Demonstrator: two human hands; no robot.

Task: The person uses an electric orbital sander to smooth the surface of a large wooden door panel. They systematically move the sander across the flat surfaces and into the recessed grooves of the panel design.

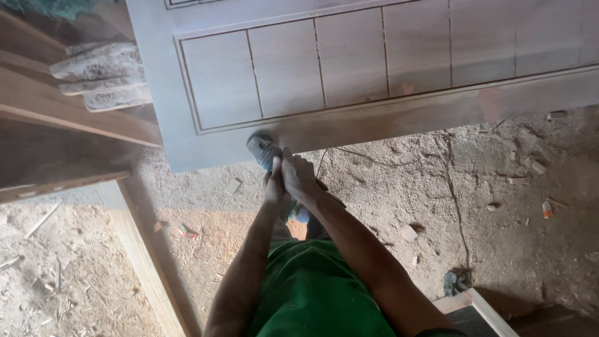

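Head view: both hands are seen closed around a power sander (262, 150), the left hand (275, 187) just beside the right hand (298, 176), fingers wrapped and pressed close together on the tool's body. The sander is held ahead of the hands, against the lower rail of a panelled door (324, 68). A cord (455, 206) is seen trailing to the right of the hands across the sawdust-covered floor (511, 249). Stacked boards (103, 75) lie well to the left. Sanding of the rail's edge is judged to be the step in hand. A steady, level pass along the rail would be called for next, with the cord kept clear.
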